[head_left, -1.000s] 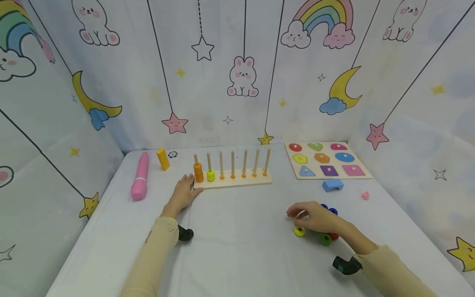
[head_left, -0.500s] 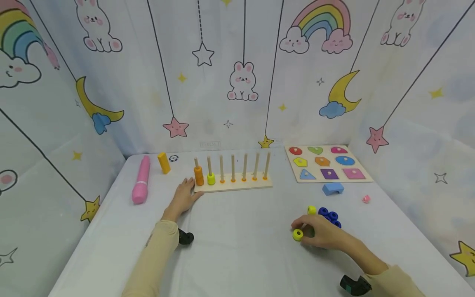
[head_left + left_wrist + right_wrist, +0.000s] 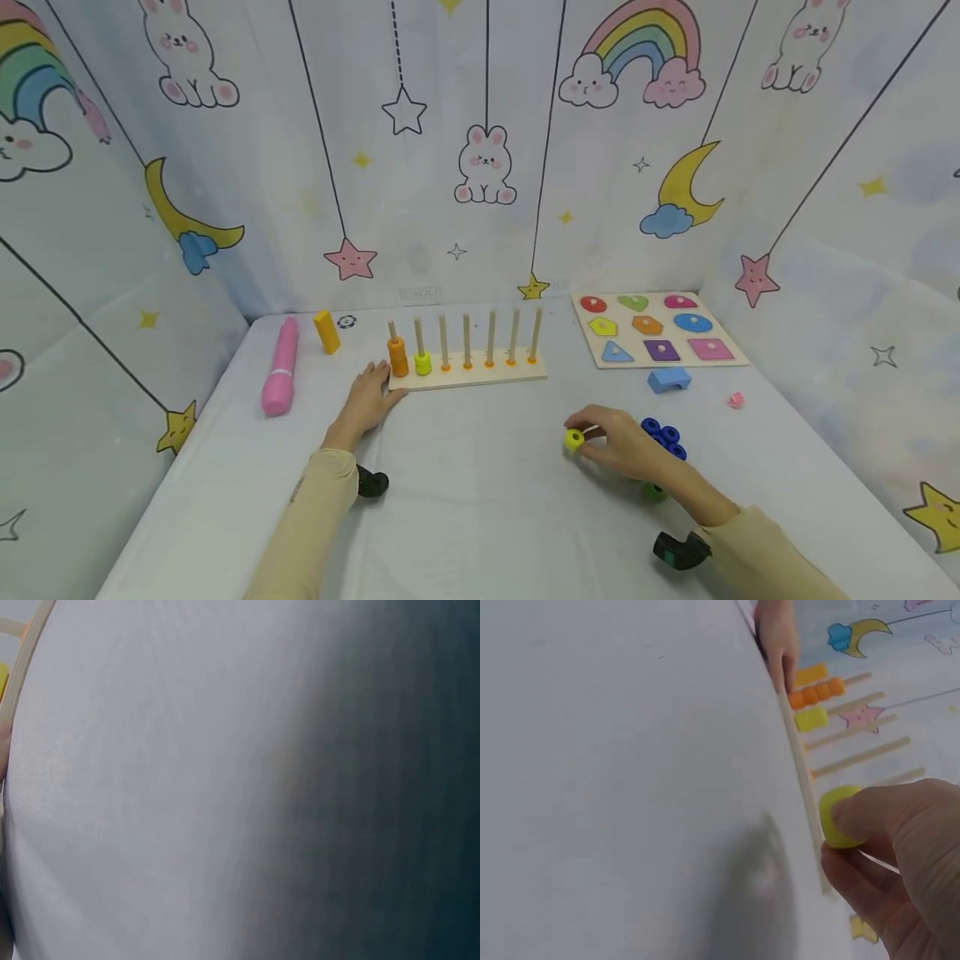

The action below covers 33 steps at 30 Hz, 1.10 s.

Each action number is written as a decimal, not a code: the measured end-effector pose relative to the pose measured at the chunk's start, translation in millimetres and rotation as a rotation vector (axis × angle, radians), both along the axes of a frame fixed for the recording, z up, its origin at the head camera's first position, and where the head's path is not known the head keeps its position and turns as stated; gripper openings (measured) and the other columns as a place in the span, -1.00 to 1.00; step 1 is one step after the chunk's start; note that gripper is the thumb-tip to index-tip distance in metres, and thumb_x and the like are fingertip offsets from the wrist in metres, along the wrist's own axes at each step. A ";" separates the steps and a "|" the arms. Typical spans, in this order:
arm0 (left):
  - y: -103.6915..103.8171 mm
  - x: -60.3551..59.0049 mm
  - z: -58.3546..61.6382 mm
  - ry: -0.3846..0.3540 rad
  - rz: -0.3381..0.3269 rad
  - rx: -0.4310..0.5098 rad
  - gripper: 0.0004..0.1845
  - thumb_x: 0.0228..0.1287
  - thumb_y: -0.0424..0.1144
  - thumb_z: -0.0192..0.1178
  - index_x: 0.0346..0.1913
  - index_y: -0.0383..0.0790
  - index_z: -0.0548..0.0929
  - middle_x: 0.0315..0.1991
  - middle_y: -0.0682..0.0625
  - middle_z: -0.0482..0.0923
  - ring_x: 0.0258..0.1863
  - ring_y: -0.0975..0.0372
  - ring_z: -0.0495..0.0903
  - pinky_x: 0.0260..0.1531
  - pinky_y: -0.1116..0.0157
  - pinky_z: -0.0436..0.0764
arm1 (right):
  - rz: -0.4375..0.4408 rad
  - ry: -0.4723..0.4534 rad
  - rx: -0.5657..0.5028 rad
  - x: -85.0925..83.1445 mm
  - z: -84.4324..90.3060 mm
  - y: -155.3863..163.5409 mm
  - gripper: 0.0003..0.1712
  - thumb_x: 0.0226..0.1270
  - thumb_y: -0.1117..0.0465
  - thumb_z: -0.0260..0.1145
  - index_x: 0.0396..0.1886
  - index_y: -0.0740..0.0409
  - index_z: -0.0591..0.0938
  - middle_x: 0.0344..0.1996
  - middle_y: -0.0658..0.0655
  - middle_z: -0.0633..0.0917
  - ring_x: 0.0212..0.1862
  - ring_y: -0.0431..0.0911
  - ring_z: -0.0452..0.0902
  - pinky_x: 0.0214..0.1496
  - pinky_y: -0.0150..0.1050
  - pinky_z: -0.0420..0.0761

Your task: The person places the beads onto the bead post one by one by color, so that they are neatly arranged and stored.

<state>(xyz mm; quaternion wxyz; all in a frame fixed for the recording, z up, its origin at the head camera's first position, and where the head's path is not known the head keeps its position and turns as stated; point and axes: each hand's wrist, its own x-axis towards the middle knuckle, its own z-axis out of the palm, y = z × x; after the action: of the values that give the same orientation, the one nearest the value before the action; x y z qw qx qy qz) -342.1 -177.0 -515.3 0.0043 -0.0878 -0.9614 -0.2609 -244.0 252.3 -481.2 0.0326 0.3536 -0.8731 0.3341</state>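
Note:
In the head view my right hand (image 3: 618,442) pinches a yellow bead (image 3: 573,440) between thumb and fingertips, above the table. The right wrist view shows that bead (image 3: 841,817) up close. My left hand (image 3: 365,400) rests against the left end of a wooden peg board (image 3: 468,380), thumb along its front edge. Orange beads (image 3: 397,358) are stacked on the leftmost peg, yellow beads (image 3: 423,363) sit on the second, and the other pegs are bare. Blue beads (image 3: 670,434) lie behind my right hand. A green bead (image 3: 655,492) shows beneath the right wrist; others there may be hidden.
A shape puzzle board (image 3: 708,325) lies at the back right, with a blue block (image 3: 669,380) before it and a small pink piece (image 3: 736,400) nearby. At the back left are a pink stick (image 3: 281,367) and a yellow block (image 3: 327,332).
My right hand has reached down to the loose beads, taken hold of a yellow one and carried it left and away from me. The left hand stays at the board.

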 end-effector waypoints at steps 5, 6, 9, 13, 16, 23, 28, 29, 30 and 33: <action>-3.5 0.0 -2.8 -0.004 0.003 -0.012 -0.20 0.35 0.06 0.09 0.40 -0.46 0.13 0.43 -0.31 0.00 0.43 -0.15 -0.15 0.39 -0.07 -0.16 | 0.018 0.049 -0.036 -24.8 11.9 -32.8 -0.68 0.12 0.41 0.38 -0.09 0.26 0.60 -0.17 -0.02 0.63 -0.12 -0.18 0.59 -0.10 -0.38 0.64; -4.2 0.5 -3.0 -0.007 0.006 -0.013 -0.20 0.35 0.06 0.09 0.40 -0.46 0.13 0.43 -0.30 0.00 0.43 -0.15 -0.15 0.39 -0.07 -0.16 | 0.023 0.066 -0.045 -30.7 15.1 -40.9 -0.68 0.12 0.40 0.39 -0.09 0.26 0.60 -0.17 -0.02 0.63 -0.13 -0.19 0.59 -0.11 -0.39 0.64; -6.1 1.4 -2.4 -0.018 0.016 -0.018 -0.21 0.35 0.05 0.09 0.40 -0.46 0.13 0.43 -0.30 0.01 0.43 -0.14 -0.15 0.39 -0.06 -0.16 | 0.043 0.119 -0.085 -47.7 29.3 -68.9 -0.68 0.11 0.41 0.38 -0.09 0.27 0.60 -0.17 0.03 0.65 -0.14 -0.17 0.60 -0.12 -0.41 0.64; -5.9 0.0 1.4 -0.013 0.017 -0.023 -0.22 0.35 0.05 0.09 0.40 -0.45 0.14 0.43 -0.30 0.02 0.43 -0.13 -0.15 0.40 -0.05 -0.16 | 0.050 0.161 -0.174 -66.6 55.2 -108.9 -0.67 0.11 0.44 0.37 -0.08 0.33 0.60 -0.16 0.11 0.66 -0.14 -0.13 0.62 -0.11 -0.36 0.65; -4.5 -1.7 5.0 -0.008 0.012 -0.025 -0.21 0.35 0.06 0.08 0.40 -0.45 0.14 0.43 -0.30 0.01 0.43 -0.13 -0.15 0.40 -0.05 -0.16 | 0.037 0.175 -0.232 -81.1 71.9 -137.1 -0.69 0.12 0.46 0.35 -0.10 0.35 0.60 -0.16 0.14 0.65 -0.14 -0.11 0.62 -0.10 -0.36 0.64; -3.3 -3.8 10.0 -0.028 0.028 -0.022 -0.21 0.35 0.07 0.08 0.41 -0.43 0.14 0.44 -0.28 0.00 0.44 -0.11 -0.16 0.40 -0.03 -0.18 | 0.027 0.216 -0.242 -115.0 95.2 -195.8 -0.68 0.16 0.46 0.32 -0.06 0.38 0.56 -0.13 0.19 0.65 -0.12 -0.09 0.62 -0.06 -0.46 0.59; -2.2 -3.5 9.4 -0.024 0.024 0.001 -0.23 0.36 0.05 0.09 0.40 -0.43 0.16 0.43 -0.27 0.03 0.44 -0.11 -0.15 0.40 -0.04 -0.17 | -0.005 0.210 -0.201 -132.5 101.2 -224.7 -0.64 0.19 0.46 0.29 0.01 0.37 0.53 -0.10 0.22 0.64 -0.11 -0.07 0.61 -0.05 -0.47 0.58; -1.9 -2.9 9.1 -0.026 0.023 0.006 -0.23 0.36 0.05 0.09 0.39 -0.44 0.16 0.43 -0.28 0.03 0.44 -0.11 -0.15 0.40 -0.04 -0.17 | -0.011 0.200 -0.179 -135.0 100.4 -228.6 -0.64 0.21 0.45 0.28 0.03 0.36 0.52 -0.09 0.22 0.64 -0.11 -0.08 0.61 -0.05 -0.47 0.58; -1.6 -2.1 8.6 -0.030 0.023 0.011 -0.23 0.36 0.05 0.09 0.40 -0.44 0.16 0.43 -0.28 0.03 0.44 -0.11 -0.15 0.40 -0.04 -0.17 | -0.016 0.190 -0.158 -136.9 99.4 -231.8 -0.63 0.22 0.44 0.28 0.04 0.36 0.51 -0.08 0.22 0.63 -0.10 -0.08 0.61 -0.04 -0.47 0.58; -0.6 1.0 7.2 -0.041 0.018 0.007 -0.22 0.36 0.05 0.08 0.40 -0.44 0.14 0.43 -0.28 0.02 0.44 -0.11 -0.16 0.40 -0.06 -0.16 | -0.034 0.155 -0.096 -138.9 96.8 -238.3 -0.62 0.24 0.42 0.27 0.07 0.34 0.50 -0.09 0.19 0.64 -0.11 -0.11 0.60 -0.03 -0.48 0.57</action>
<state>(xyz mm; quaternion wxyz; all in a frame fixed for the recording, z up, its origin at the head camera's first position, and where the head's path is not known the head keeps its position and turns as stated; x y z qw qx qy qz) -341.1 -177.5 -508.1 -0.0126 -0.0737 -0.9611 -0.2658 -382.9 14.0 -384.3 0.1225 0.3617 -0.8567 0.3468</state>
